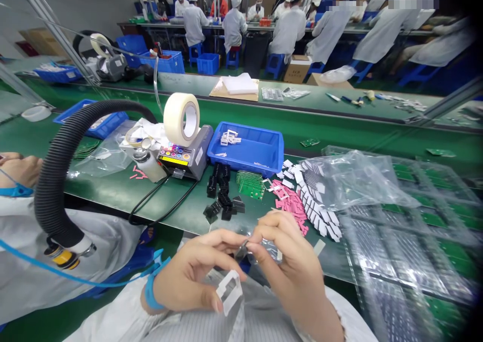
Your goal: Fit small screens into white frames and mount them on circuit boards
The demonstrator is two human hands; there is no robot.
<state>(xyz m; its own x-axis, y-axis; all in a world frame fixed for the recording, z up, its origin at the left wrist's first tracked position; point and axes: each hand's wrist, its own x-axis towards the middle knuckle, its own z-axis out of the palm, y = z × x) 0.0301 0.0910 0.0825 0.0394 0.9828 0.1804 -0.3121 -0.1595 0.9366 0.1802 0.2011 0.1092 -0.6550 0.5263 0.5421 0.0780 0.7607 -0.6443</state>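
Observation:
My left hand (196, 269) holds a small white plastic frame (231, 290) between thumb and fingers, over my lap. Its index fingertip also touches a small dark piece (241, 251). The thumb and index finger of my right hand (289, 261) pinch that dark piece from the other side. Beyond my hands, on the green table (177, 206), lie dark flat pieces (213, 210), a row of green circuit boards (251, 185), a heap of pink pieces (292, 203) and rows of white pieces (313, 208). A blue tray (256, 148) behind them contains some white frames (230, 138).
A tape roll (181, 119) stands on a grey machine (192, 153), beside a bottle (149, 166). A black hose (58, 181) arches at the left, near another person's hand (20, 171). Clear plastic trays (400, 261) with boards cover the right side.

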